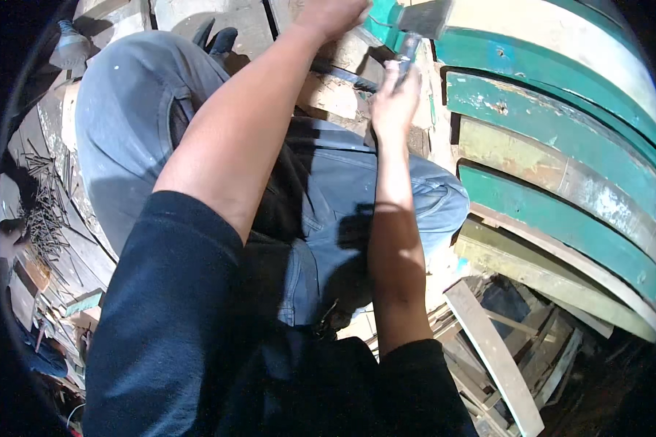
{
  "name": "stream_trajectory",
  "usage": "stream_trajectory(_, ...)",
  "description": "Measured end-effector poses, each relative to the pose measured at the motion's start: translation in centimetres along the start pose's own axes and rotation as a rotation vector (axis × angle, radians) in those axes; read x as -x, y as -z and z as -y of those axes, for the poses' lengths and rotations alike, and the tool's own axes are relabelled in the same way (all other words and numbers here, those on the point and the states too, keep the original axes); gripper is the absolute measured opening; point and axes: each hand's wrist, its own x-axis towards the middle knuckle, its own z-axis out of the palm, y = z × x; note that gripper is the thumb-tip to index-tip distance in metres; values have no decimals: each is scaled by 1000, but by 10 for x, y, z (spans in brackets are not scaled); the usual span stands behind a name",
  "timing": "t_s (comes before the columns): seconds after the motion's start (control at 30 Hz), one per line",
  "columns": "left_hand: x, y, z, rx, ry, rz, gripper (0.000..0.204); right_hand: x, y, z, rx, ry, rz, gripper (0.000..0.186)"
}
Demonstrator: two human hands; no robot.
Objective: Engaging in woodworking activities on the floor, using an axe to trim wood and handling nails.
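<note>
My right hand (397, 105) is closed round the handle of a tool with a wide, flat, dark metal head (426, 18). The head points up and away, over a green painted board (383, 25). My left hand (334, 16) is curled at the upper edge, left of the tool. A thin line runs from its fingertips toward the tool's head, and what the fingers hold is hidden. Below the hands lie weathered wood pieces (335, 95) and a dark narrow bar (342, 75).
Green and yellowish painted boards (554, 124) lie in rows on the right. Scrap wood strips (496, 357) are piled at the lower right. Many loose nails (47, 211) lie at the left, with a clear plastic bottle (71, 45) above. My bent legs (146, 95) take up the middle.
</note>
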Motion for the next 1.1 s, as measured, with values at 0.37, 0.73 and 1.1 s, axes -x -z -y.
stream_trajectory(0.37, -18, 28, -23, 244, -26, -212, 24, -17, 60, 44, -1035, -334, -8, 20)
stream_trajectory(0.73, 29, 125, -202, 1627, 340, 603, 75, 101, 179, 85, -1915, -523, 604, 26)
stream_trajectory(1.1, 208, 163, -271, 1918, 328, 367, 67, 267, 192, 110, -1459, -340, 665, 38)
